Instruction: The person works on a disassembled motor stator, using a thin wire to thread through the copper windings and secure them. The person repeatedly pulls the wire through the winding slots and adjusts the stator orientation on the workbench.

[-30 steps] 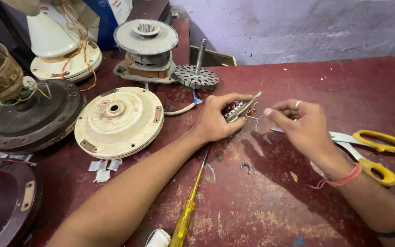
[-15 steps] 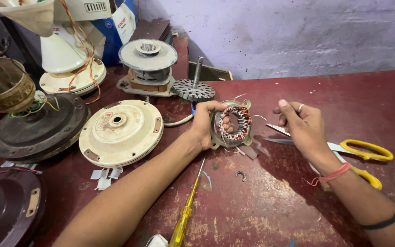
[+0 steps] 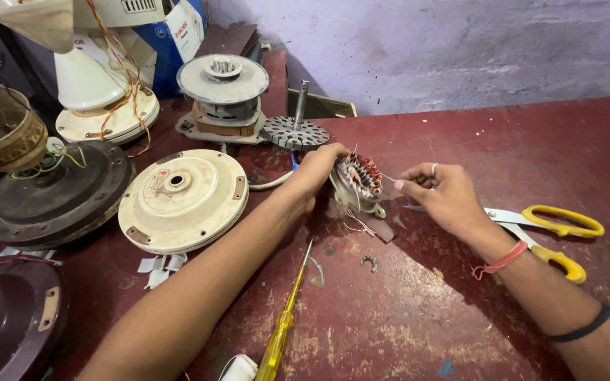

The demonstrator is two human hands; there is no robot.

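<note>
My left hand (image 3: 318, 171) grips a small motor stator (image 3: 359, 182) with copper windings, tilted on its edge just above the red table (image 3: 418, 310). My right hand (image 3: 438, 193) is to the right of it, thumb and forefinger pinched on a thin wire (image 3: 387, 178) that runs from the stator. Loose wire ends hang below the stator. Yellow-handled scissors (image 3: 552, 229) lie on the table behind my right wrist.
A yellow screwdriver (image 3: 284, 324) lies under my left forearm. A cream fan cover (image 3: 183, 200), a dark fan housing (image 3: 54, 194), a motor body (image 3: 222, 95) and a rotor with shaft (image 3: 294, 129) stand at the left and back. A small metal clip (image 3: 369, 263) lies near the front.
My left hand turned the stator so its windings face me and lowered it toward the table. My right hand shifted left and pinched a wire from it.
</note>
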